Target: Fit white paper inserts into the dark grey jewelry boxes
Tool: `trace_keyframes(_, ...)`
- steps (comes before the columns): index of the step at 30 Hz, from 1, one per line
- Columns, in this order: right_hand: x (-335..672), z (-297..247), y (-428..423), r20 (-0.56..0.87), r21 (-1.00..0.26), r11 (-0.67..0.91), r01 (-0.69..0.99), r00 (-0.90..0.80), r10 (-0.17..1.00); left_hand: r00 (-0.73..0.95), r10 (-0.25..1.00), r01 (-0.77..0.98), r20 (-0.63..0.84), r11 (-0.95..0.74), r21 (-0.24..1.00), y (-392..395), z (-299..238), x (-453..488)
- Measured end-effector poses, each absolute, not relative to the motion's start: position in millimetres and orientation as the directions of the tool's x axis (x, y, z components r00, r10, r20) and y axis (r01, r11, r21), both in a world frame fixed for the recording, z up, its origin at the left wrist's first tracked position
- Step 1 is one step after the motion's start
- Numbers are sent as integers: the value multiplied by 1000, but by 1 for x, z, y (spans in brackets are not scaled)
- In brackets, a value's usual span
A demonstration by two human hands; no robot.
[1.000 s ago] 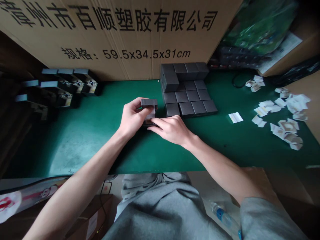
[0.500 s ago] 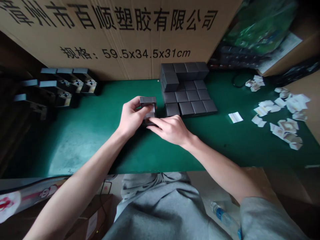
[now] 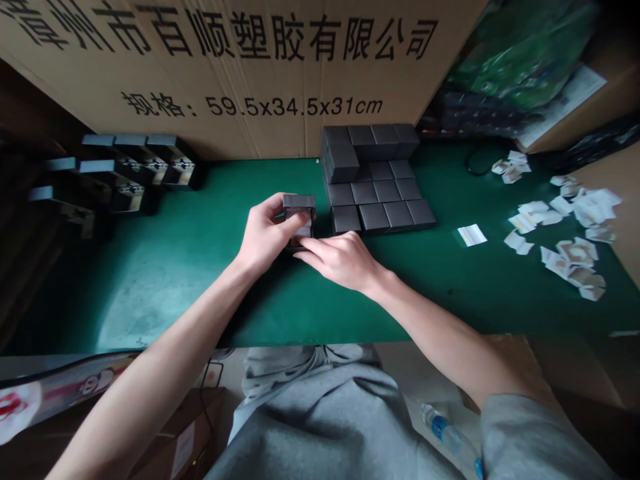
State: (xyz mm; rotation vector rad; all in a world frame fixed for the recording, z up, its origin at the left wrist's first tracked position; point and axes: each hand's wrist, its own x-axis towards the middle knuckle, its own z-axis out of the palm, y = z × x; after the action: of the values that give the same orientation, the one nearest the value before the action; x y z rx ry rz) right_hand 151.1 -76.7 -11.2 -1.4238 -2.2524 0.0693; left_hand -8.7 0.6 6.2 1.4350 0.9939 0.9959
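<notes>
A small black hinged box [image 3: 299, 201], its lid raised, is in my left hand [image 3: 266, 230] near the middle of the green table. My left fingers wrap round its far left side, and the thumb presses into it on a whitish insert [image 3: 303, 230]. My right hand [image 3: 345, 260] touches the box's near edge, with fingertips reaching into the opening; fingers partly hide what they grip. Just right of the box stands a block of shut black boxes [image 3: 373, 193], stacked higher at the back.
Several open black boxes [image 3: 137, 170] stand at the left. Folded white paper inserts [image 3: 575, 253] lie scattered at the right, with a single flat white card [image 3: 472, 235] nearer. A large cardboard carton [image 3: 250, 80] backs the green table [image 3: 225, 293].
My hands and the open box look almost unchanged, apart from a very slight shift to the right in the picture. The thumb stays inside the box.
</notes>
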Motion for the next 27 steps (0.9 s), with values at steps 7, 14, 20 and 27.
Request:
trace_keyframes(7, 151, -11, -77, 346, -358, 446, 820, -328, 879, 306, 951, 30, 51, -63, 998, 1, 5, -8)
trace_keyframes(14, 151, -13, -76, 422, -380, 431, 818, -261, 868, 346, 938, -99, -17, 54, 994, 2, 9, -7)
trace_keyframes(20, 155, -13, -75, 492, -360, 445, 820, -238, 837, 359, 930, -170, -80, 149, 974, 1, 18, -3)
trace_keyframes(27, 157, -8, -73, 537, -336, 493, 803, -266, 800, 342, 931, -182, -129, 200, 963, 5, 14, -3)
